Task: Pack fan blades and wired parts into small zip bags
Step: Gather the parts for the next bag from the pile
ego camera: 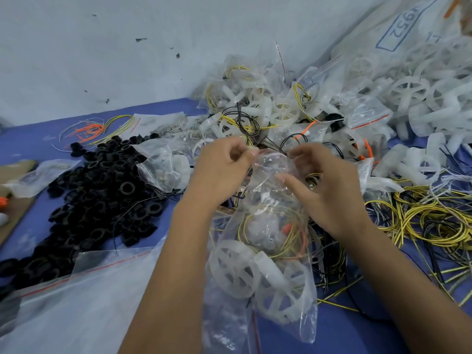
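Note:
A clear zip bag (pixel 268 226) hangs between my hands over the blue table. Inside it lie a white fan blade (pixel 236 270) and coiled yellow and orange wires (pixel 288 238). My left hand (pixel 219 169) pinches the bag's top edge at the left. At the right side of that edge, my right hand (pixel 324 185) grips the bag with fingers curled round the plastic. The bag's mouth sits between the two sets of fingertips; whether its seal is closed cannot be made out.
A heap of black rings (pixel 102 200) lies to the left. Filled zip bags (pixel 255 106) pile up behind my hands. Loose white fan blades (pixel 421 111) fill the far right, with yellow wire bundles (pixel 434 221) below them. Empty large bags (pixel 76 302) lie at the lower left.

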Motion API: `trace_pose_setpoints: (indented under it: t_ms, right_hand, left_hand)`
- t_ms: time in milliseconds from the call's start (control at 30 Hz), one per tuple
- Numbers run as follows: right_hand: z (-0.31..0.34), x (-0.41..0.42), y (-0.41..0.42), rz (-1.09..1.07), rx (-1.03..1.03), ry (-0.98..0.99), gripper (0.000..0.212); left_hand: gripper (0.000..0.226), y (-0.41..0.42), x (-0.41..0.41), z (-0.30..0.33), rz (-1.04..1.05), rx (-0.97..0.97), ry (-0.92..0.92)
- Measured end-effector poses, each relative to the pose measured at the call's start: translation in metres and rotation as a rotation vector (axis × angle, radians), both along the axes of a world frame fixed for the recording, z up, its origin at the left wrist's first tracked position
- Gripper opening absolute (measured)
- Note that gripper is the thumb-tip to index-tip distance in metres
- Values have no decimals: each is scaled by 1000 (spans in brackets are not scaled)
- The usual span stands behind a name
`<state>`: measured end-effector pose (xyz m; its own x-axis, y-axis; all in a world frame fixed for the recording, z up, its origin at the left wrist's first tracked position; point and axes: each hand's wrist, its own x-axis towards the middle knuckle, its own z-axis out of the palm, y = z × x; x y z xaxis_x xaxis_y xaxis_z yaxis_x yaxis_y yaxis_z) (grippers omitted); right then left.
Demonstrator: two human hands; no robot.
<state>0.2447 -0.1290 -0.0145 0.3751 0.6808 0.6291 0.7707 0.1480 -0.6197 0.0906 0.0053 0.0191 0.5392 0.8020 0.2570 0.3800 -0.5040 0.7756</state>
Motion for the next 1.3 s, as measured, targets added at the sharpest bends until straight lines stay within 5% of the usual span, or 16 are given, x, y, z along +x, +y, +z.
trace_pose_setpoints:
  t_ms: [133,333,533,1167,1300]
  right_hand:
    - [0,4,2,-20,19,-132,35]
    - [-3,2,3,15,-20,-180,28]
    - [-6,2,4,50,-46,-137,27]
    - [-6,1,4,111,-142,-38,22]
    - [-5,-1,3,117,-172,-71,25]
  left_hand:
    - [22,22,-26,-5,63,-56,398]
    - [28,20,-36,-2,15,-54,522]
    - [31,11,-19,-5,36,203,792]
    - [30,6,-2,-19,234,280,948]
    - [8,10,-3,-15,213,294,890]
